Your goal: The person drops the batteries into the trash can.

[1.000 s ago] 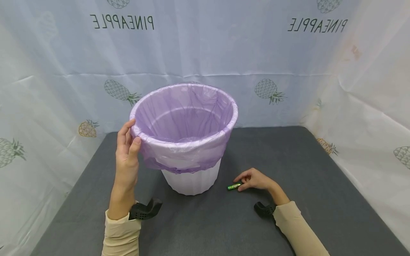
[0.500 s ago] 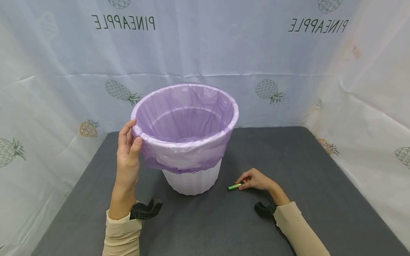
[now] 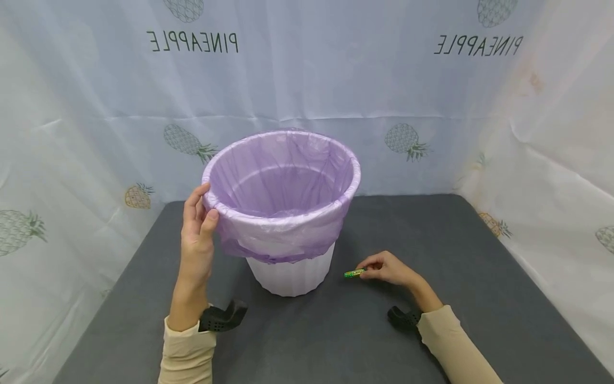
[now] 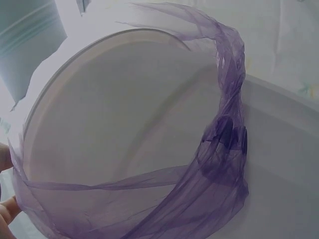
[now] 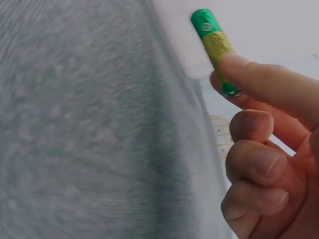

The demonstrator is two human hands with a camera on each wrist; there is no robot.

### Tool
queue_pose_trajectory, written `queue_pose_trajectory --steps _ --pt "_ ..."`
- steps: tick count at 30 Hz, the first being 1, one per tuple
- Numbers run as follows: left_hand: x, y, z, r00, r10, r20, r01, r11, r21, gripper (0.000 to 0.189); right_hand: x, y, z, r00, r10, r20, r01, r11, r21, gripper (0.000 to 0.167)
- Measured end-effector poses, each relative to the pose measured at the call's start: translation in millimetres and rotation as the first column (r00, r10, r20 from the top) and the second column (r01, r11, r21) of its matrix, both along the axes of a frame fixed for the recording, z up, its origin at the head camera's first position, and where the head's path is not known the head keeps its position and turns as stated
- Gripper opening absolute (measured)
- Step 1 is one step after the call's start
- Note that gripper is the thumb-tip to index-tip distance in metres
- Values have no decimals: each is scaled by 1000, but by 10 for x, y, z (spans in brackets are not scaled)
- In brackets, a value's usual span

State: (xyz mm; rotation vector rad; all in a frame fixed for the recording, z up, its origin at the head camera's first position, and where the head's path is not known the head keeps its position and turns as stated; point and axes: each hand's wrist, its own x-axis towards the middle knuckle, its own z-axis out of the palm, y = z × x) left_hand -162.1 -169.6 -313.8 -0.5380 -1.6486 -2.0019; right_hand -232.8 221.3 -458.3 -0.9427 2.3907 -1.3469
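Observation:
A white trash bin (image 3: pixel 290 278) stands upright left of the table's middle. Its purple bag (image 3: pixel 283 237) lines the inside and folds down over the rim; the left wrist view shows the bag's bunched purple edge (image 4: pixel 227 149) against the bin wall. My left hand (image 3: pixel 195 242) holds the bin's left rim, thumb toward the front and fingers farther back. Right of the bin's base, my right hand (image 3: pixel 389 268) pinches a green and gold battery (image 5: pixel 214 45) by one end between thumb and index finger. The other fingers are curled in.
The dark grey table (image 3: pixel 307 341) extends round the bin. White curtains (image 3: pixel 422 85) printed with pineapples hang behind it and at both sides. A black wrist mount (image 3: pixel 223 316) sits on the left forearm, with a similar mount (image 3: pixel 403 317) on the right.
The battery, earlier at my right fingertips on the table, is now raised slightly and turned a little in the pinch. My left hand keeps its hold; the whole head view has shifted slightly.

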Motion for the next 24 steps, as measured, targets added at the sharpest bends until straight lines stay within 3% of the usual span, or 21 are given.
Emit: queue_pose_trajectory --steps 10,24 --pt "16 1 -14 1000 -16 -16 16 1000 1 44 130 33 273 995 -94 -25 94 996 -11 16" --pt "23 9 5 1000 4 -8 -4 1000 -20 44 195 61 578 992 -93 -85 87 994 -72 15"
